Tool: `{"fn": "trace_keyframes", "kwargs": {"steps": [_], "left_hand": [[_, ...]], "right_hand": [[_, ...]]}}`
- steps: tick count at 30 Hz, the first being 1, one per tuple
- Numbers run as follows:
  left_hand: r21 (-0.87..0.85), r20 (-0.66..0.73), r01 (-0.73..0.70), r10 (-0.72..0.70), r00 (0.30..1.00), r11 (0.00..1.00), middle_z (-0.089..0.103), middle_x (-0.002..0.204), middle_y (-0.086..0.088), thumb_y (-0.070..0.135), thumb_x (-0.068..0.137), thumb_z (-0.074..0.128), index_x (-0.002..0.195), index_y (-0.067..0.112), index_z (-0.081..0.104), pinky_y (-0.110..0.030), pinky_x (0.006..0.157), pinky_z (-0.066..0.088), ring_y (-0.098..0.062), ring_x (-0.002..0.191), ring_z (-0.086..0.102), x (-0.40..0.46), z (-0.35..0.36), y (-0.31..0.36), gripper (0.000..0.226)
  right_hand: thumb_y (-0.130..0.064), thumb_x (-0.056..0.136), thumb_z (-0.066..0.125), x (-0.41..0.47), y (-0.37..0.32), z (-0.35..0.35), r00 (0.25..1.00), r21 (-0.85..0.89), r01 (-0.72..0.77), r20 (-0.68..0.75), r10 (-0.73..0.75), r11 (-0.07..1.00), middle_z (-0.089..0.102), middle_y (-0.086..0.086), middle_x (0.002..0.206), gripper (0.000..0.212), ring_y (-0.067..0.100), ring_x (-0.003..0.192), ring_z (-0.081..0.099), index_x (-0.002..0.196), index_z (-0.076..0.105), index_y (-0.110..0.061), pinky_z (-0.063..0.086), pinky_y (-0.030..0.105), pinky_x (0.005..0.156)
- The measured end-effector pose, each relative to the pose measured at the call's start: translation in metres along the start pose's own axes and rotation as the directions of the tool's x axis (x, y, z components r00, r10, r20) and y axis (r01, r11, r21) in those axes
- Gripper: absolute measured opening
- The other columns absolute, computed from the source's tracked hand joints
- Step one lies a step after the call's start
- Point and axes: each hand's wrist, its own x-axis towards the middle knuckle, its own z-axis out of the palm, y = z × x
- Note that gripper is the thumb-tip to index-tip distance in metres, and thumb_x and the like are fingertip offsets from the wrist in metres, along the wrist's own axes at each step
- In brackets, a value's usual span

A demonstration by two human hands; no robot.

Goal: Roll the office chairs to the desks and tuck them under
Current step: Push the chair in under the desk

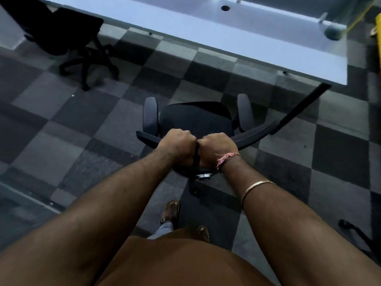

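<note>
A black office chair with two grey armrests stands in front of me, its seat facing a long white desk. My left hand and my right hand sit side by side, both gripping the top edge of the chair's backrest. The chair is a short way back from the desk's front edge, near the desk's dark slanted leg. Part of the chair's base and one caster show below my hands.
A second black office chair stands at the far left by the desk. The floor is grey checkered carpet. My sandalled feet are just behind the chair. A dark object lies at the lower right.
</note>
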Motion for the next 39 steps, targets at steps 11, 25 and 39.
{"fn": "trace_keyframes", "kwargs": {"steps": [11,25,39], "left_hand": [[-0.075,0.007,0.147,-0.147,0.989,0.986,0.05,0.068,0.008,0.041,0.089,0.058,0.076,0.024,0.054,-0.032,0.062,0.047,-0.017,0.063,0.054,-0.002,0.006,-0.057,0.022],[-0.067,-0.061,0.199,-0.203,0.977,0.978,0.07,0.085,0.002,0.049,0.085,0.056,0.084,0.025,0.068,-0.037,0.067,0.055,-0.024,0.076,0.069,0.031,0.027,-0.246,0.028],[-0.04,-0.048,0.108,-0.11,0.993,0.993,0.065,0.076,0.003,0.044,0.083,0.056,0.08,0.025,0.066,-0.037,0.063,0.056,-0.021,0.066,0.064,0.093,0.018,-0.442,0.022]], "right_hand": [[-0.046,0.081,0.053,0.078,0.0,-0.004,0.985,-0.018,0.173,-0.019,-0.173,0.985,0.066,-0.003,0.076,0.022,0.023,0.066,0.064,0.075,0.06,-0.025,0.043,0.03,0.055],[-0.047,0.076,0.055,0.264,-0.042,-0.018,0.993,-0.031,0.108,-0.041,-0.11,0.994,0.068,-0.001,0.076,0.027,0.028,0.069,0.067,0.08,0.066,-0.023,0.039,0.029,0.056],[-0.063,0.071,0.057,0.457,-0.035,-0.045,0.997,0.002,0.034,0.074,-0.034,0.999,0.068,-0.005,0.082,0.04,0.025,0.077,0.067,0.091,0.068,-0.03,0.044,0.032,0.062]]}}
